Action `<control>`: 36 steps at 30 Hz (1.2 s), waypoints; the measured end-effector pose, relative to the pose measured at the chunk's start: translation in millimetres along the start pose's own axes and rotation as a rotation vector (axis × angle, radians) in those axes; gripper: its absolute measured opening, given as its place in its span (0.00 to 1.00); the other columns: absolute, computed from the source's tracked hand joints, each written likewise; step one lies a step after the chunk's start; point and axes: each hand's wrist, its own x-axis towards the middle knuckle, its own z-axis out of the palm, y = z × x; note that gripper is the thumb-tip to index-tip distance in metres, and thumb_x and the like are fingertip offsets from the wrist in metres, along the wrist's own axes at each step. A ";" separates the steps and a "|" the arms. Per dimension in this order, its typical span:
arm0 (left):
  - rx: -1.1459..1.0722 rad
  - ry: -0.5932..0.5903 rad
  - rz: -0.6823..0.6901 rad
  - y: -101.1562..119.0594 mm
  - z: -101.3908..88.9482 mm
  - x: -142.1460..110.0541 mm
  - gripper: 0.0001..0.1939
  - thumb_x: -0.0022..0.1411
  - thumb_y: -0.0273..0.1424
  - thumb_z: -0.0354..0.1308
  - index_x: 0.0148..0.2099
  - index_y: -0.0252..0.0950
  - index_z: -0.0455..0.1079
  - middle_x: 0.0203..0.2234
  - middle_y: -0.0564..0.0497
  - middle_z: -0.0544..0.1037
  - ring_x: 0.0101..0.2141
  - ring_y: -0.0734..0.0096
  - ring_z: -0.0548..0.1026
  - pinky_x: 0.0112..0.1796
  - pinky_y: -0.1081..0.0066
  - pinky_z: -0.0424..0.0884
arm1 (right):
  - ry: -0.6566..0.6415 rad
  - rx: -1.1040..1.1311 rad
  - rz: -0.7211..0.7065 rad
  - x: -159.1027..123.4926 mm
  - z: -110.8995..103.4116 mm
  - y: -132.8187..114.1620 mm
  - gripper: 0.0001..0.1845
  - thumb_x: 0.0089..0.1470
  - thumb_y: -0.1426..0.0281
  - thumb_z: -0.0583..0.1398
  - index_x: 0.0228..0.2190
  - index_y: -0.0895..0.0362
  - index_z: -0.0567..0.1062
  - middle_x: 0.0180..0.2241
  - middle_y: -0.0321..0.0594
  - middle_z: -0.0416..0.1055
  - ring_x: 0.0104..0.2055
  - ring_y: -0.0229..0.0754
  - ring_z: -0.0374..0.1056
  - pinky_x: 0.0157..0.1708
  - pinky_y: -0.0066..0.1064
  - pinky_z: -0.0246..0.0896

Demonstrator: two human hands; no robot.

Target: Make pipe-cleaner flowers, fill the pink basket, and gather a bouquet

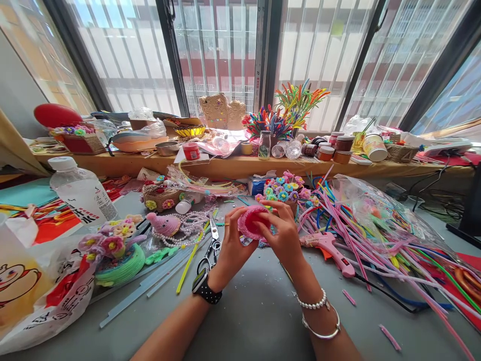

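Between my two hands, above the grey table, is a small round pink fuzzy piece [246,223] with a deeper pink middle, like a little cup or basket of pipe cleaner. My left hand [235,245] grips its left edge, thumb below and fingers behind. My right hand [283,235] holds the right side, with fingertips pressed into the middle. Scissors [213,230] lie just left of my left hand. A pink hot glue gun [330,248] rests to the right of my right hand, its cord trailing right. Clear glue sticks [139,291] lie on the left.
Pink pipe cleaners [349,235] are heaped at the right. A pot of small fuzzy flowers [285,188] stands behind my hands. On the left are a green flower basket [122,265], a pink bird figure [163,224], bead strings [191,228] and a water bottle [80,185].
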 end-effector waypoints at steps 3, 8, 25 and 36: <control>0.013 -0.006 -0.005 -0.2 -0.3 -0.9 0.31 0.47 0.23 0.55 0.52 0.44 0.48 0.47 0.46 0.56 0.49 0.64 0.58 0.43 0.63 0.65 | -0.015 -0.017 -0.006 -0.1 -0.3 0.8 0.09 0.47 0.71 0.56 0.33 0.52 0.73 0.42 0.40 0.65 0.47 0.44 0.56 0.45 0.39 0.56; 0.184 -0.008 0.085 -0.2 -1.5 -1.7 0.29 0.47 0.20 0.53 0.51 0.42 0.49 0.48 0.45 0.54 0.50 0.62 0.56 0.46 0.58 0.61 | -0.110 -0.181 -0.030 -2.0 1.7 8.7 0.08 0.43 0.71 0.59 0.30 0.55 0.73 0.46 0.42 0.63 0.49 0.49 0.54 0.47 0.44 0.52; -0.013 -0.376 -0.178 -3.6 -13.0 4.5 0.30 0.45 0.33 0.59 0.51 0.38 0.53 0.45 0.46 0.65 0.44 0.63 0.66 0.43 0.64 0.62 | -0.006 0.267 0.114 3.5 -16.6 2.5 0.10 0.47 0.69 0.57 0.34 0.55 0.70 0.38 0.41 0.68 0.42 0.42 0.62 0.43 0.37 0.58; 0.200 -0.485 -0.029 3.3 -36.0 15.3 0.13 0.48 0.35 0.57 0.38 0.38 0.67 0.33 0.51 0.72 0.35 0.69 0.69 0.37 0.71 0.64 | -0.056 0.243 0.140 2.3 -13.1 7.1 0.14 0.47 0.69 0.57 0.39 0.55 0.68 0.36 0.40 0.69 0.37 0.39 0.65 0.37 0.32 0.61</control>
